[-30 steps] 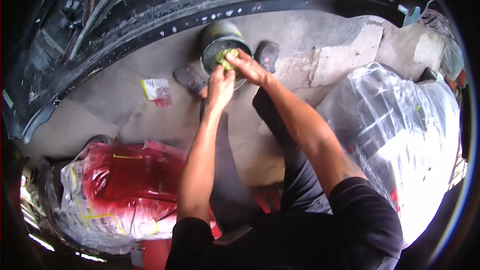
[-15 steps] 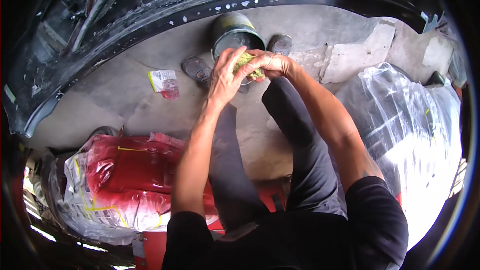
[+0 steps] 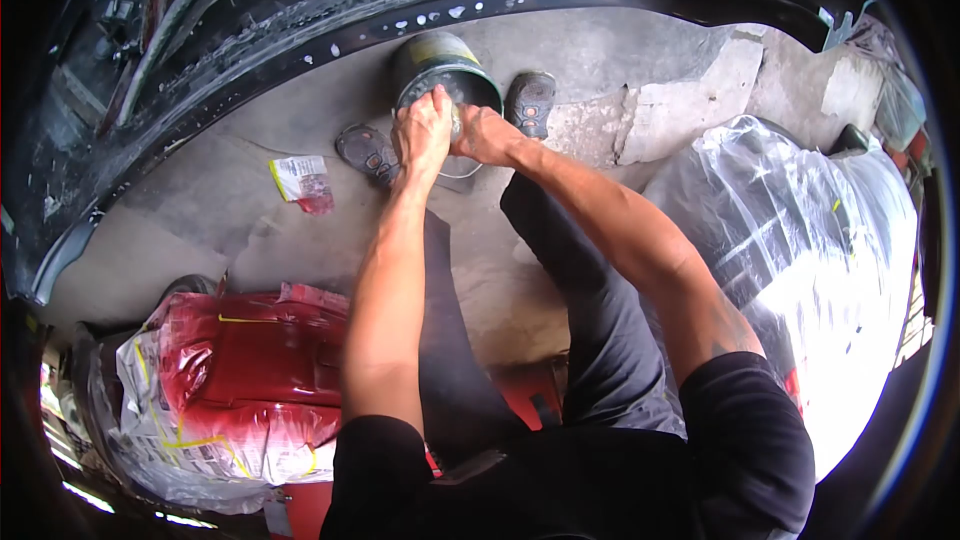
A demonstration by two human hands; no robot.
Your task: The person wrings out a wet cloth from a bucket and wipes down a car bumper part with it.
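across a grey concrete floor (image 3: 190, 225), a red panel (image 3: 265, 345) bordered by newspaper (image 3: 150, 390) is seen at left, followed by a printed packet (image 3: 302, 183). by the curled left hand (image 3: 424, 130), a yellow-green cloth (image 3: 456, 124), mostly hidden, is gripped at the mouth of a bucket (image 3: 443, 47); its other side is clasped by the curled right hand (image 3: 488, 135). plastic sheeting (image 3: 790, 220) is draped at right.

Left hand (image 3: 425, 130) went from fingers spread to curled up tight, now around the bucket's (image 3: 432, 52) 7 o'clock, and the yellow-green cloth (image 3: 456, 124) barely peeks out.
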